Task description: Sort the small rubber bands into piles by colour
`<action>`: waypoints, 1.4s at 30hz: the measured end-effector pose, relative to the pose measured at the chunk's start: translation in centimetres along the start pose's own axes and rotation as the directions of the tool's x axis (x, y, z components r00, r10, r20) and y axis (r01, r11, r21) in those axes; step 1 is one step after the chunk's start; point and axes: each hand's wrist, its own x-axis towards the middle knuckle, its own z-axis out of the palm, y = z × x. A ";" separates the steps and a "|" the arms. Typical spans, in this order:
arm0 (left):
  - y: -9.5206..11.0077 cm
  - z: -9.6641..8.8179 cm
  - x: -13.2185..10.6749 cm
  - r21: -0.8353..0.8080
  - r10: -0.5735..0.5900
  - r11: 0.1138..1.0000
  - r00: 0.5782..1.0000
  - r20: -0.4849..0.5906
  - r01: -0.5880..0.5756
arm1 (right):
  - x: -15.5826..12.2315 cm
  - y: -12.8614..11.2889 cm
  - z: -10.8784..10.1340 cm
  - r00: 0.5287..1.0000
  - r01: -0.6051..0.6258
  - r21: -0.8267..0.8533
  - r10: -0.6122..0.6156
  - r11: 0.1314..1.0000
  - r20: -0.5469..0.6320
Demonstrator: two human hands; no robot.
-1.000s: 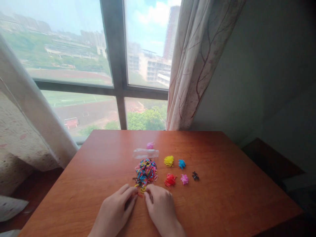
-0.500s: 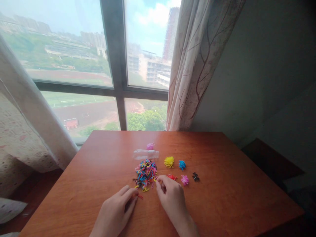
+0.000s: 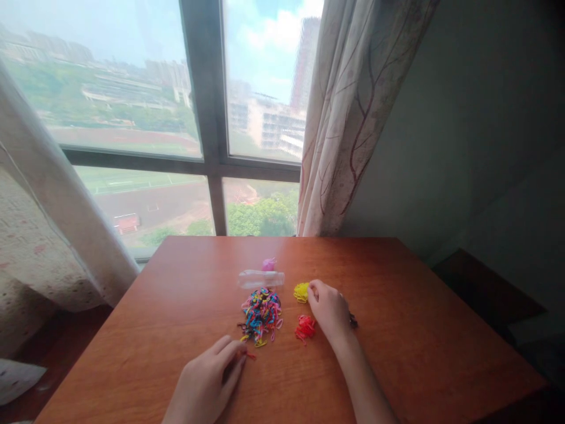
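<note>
Yellow pile (image 3: 301, 292) now reached by right hand (image 3: 331, 307), grip unclear; left hand (image 3: 209, 374) still pinching red band (image 3: 251, 355).

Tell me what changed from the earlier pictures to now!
The right hand moved from the mixed pile rightward and forward to the yellow pile, now hiding the blue and pink piles; whether it released a yellow band is unclear. The left hand stayed, pinching a red band.

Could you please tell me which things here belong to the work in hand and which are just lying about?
Seemingly in use:
multicoloured loop heap
yellow loop pile
red loop pile
partly hidden black pile

Probably lying about:
clear elongated plastic item
small pink bundle
</note>
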 end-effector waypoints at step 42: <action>8.6 0.8 8.4 0.243 0.211 0.933 0.949 0.234 -0.267 | -14.4 -2.5 3.3 0.947 0.318 0.461 -0.304 0.829 -0.107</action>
